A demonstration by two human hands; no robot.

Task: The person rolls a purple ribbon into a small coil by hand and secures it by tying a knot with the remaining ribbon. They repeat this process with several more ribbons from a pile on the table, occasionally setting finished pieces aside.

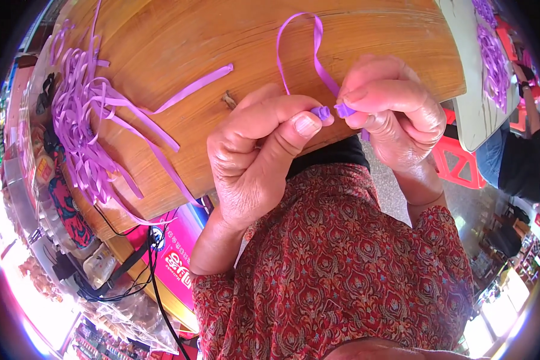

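My left hand (252, 159) pinches a small purple plastic piece (323, 113) between thumb and forefinger. Facing it, a matching purple piece (344, 110) sticks out of the closed fingertips of my right hand (399, 111). A narrow gap separates the two; they look like the ends of a lanyard clasp. From behind my fingers a flat purple strap (318, 45) loops up over the wooden table (378, 36). On the table's left lies a tangled pile of similar purple straps (81, 120), one strap end (222, 72) reaching toward the middle.
Black cables (152, 270) hang at the table's lower left, beside a pink box (174, 258). A white table (471, 120) at the right carries more purple straps (495, 66). Beneath it stands a red stool (453, 162), with another person (516, 156) beyond.
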